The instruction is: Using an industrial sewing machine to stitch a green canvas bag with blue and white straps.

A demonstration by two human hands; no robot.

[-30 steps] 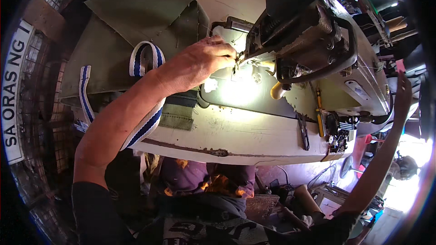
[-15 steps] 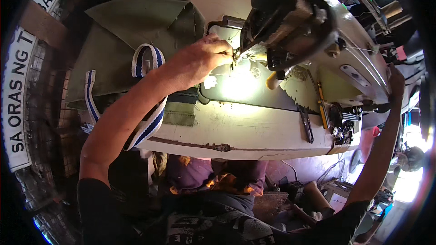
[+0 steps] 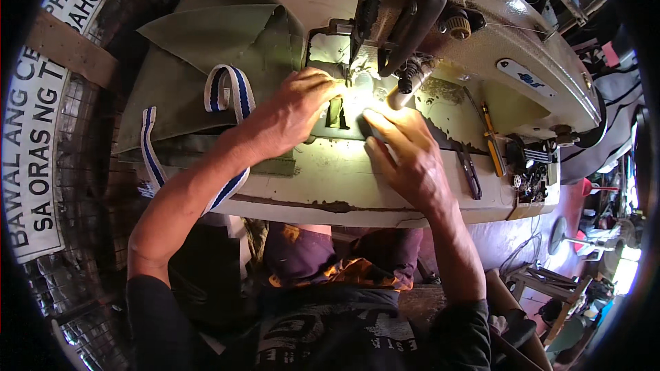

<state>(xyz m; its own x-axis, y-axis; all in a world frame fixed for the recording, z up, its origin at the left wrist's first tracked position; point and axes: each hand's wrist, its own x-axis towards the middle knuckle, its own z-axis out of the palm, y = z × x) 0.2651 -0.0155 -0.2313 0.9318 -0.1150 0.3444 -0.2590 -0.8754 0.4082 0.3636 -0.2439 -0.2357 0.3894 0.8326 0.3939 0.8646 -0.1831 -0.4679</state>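
Observation:
My left hand (image 3: pixel 295 110) is at the needle area of a sewing machine (image 3: pixel 505 55), its thumb and fingers pinched together under the lamp's glare; what they hold, if anything, is hidden. To its right, my right hand (image 3: pixel 407 148) reaches onto the machine bed with thumb and forefinger apart, the fingertips at a dark edge. Between the hands a dark rectangular opening (image 3: pixel 337 114) shows in the bed, with something green in it. Olive-green fabric (image 3: pixel 199 62) lies folded left of the needle. A white strap (image 3: pixel 243 96) with a blue stripe loops behind my left forearm.
Right of my right hand lie dark snips (image 3: pixel 469 175) and a yellow-and-black screwdriver (image 3: pixel 492 141). Small metal parts (image 3: pixel 529 175) crowd the table's right end. The white table's worn front edge (image 3: pixel 330 207) runs above my lap. A wire grid with signs (image 3: pixel 41 137) stands at left.
My right hand has come from the machine's far right end to the bed beside the needle. My left hand stays near the needle, slightly lower. The dark opening now shows between them.

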